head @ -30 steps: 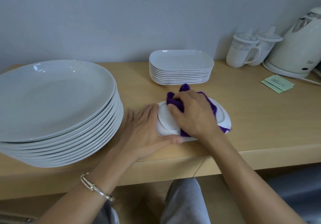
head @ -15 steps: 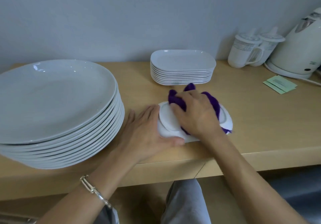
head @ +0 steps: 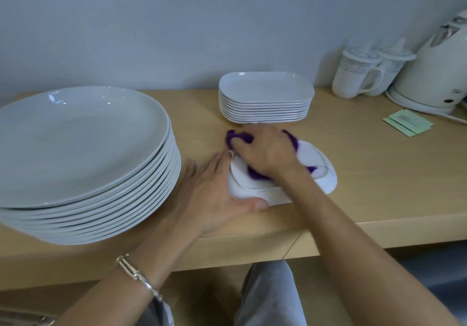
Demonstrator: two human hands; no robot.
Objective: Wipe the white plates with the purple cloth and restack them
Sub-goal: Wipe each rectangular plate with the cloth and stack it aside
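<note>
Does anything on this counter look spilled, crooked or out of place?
Nothing stands out. The round stack and rectangular stack sit even, mugs stand upright by the kettle, and the small plate lies flat, left hand bracing it, right hand pressing the purple cloth on it.

pale blue-grey wall (head: 177,22), light wooden counter (head: 379,174), soft even light
</note>
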